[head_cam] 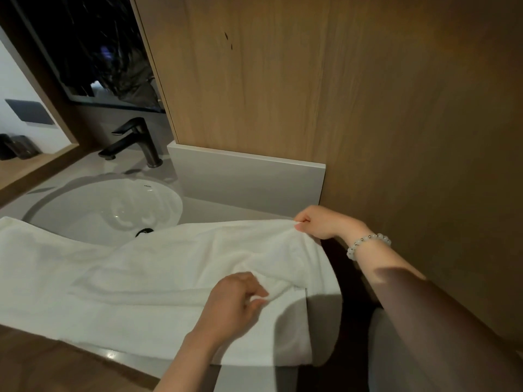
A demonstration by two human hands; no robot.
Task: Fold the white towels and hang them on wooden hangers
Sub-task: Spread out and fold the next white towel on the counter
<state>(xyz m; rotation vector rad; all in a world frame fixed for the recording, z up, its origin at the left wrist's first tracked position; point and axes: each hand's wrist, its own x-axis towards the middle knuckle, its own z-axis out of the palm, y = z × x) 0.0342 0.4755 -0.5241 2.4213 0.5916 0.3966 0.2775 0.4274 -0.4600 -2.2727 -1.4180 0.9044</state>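
A pale grey vanity counter [226, 206] carries a white towel [158, 267], rumpled across its near half and draping off the edge at 4 o'clock. A round basin [113, 205] is sunk in at 10 o'clock, with a black tap [143, 142] standing at 11.

Towel [158, 267] lies on counter [249, 205], partly over sink [93, 205].

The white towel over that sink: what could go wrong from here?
1. The white towel lies partly over the rim of the sink; a tug could drop a fold into the basin, which may be wet.
2. The left hand and right hand each only pinch a corner; a slip could spoil the fold.
3. Its right end overhangs the counter, so it might slide off.
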